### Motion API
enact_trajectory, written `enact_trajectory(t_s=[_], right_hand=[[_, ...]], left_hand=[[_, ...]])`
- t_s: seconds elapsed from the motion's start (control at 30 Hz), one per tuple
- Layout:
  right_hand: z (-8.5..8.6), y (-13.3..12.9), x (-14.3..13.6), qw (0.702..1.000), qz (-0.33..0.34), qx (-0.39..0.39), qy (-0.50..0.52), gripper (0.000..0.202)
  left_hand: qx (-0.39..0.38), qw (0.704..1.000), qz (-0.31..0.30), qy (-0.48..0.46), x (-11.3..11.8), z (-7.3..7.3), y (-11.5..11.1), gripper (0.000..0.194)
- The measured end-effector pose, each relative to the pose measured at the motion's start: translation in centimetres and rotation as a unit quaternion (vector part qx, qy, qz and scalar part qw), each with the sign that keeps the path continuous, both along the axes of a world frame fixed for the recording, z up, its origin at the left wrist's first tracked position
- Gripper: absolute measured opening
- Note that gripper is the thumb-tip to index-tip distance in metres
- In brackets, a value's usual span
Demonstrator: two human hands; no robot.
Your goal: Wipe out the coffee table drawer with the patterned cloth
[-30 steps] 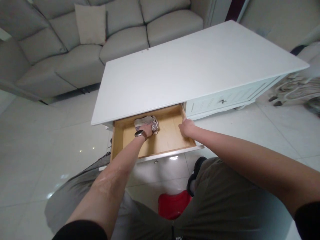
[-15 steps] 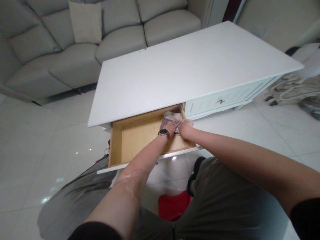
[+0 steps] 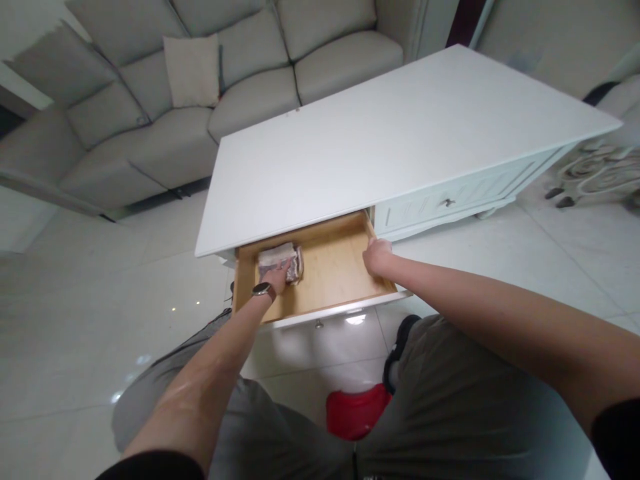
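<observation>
An open wooden drawer (image 3: pixel 333 267) juts from the front of a white table (image 3: pixel 380 140). In its left part lies a folded, patterned cloth (image 3: pixel 280 257). My left hand (image 3: pixel 277 277), with a watch on the wrist, presses on the cloth, its fingers over the near part of it. At the drawer's right side wall is my right hand (image 3: pixel 377 257), its fingers closed around the wall's top edge.
A second, closed drawer (image 3: pixel 445 200) with a metal knob is to the right. Beyond the table stands a grey sofa (image 3: pixel 255 100) with a cushion (image 3: pixel 193 70). A red object (image 3: pixel 356 410) rests on the floor between my legs.
My left hand and the cloth have moved from the drawer's right side to its left part. My right hand stays at the right wall. The view has shifted slightly.
</observation>
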State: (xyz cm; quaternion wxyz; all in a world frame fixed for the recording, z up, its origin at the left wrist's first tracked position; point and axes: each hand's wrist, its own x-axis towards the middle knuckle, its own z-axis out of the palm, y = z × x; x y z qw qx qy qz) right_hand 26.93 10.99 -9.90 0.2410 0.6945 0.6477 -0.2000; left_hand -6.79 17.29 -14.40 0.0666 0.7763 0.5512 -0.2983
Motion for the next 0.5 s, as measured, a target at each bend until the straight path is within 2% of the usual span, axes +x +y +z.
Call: enact_trajectory(t_s=[0.03,0.1,0.2,0.33,0.5], right_hand=[[-0.4,0.0,0.2,1.000,0.005,0.005,0.009,0.064],[-1.2,-0.1,0.6,0.999,0.020,0.016,0.026,0.065],[-2.2,-0.4,0.9,0.998,0.040,0.034,0.025,0.066],[-2.1,-0.7,0.8,0.998,0.051,0.034,-0.011,0.056],[-0.8,-0.6,0.2,0.997,0.055,0.010,-0.046,0.061]], left_hand=[[0.007,1.000,0.020,0.019,-1.9,0.2,-0.2,0.093],[0.008,0.999,0.018,0.028,-4.5,0.6,-0.5,0.089],[-0.001,1.000,0.006,0.017,-5.0,1.3,-0.6,0.080],[-0.010,1.000,-0.020,-0.004,-1.4,2.0,-0.4,0.081],[-0.015,0.994,-0.092,-0.058,5.9,1.3,-1.2,0.079]])
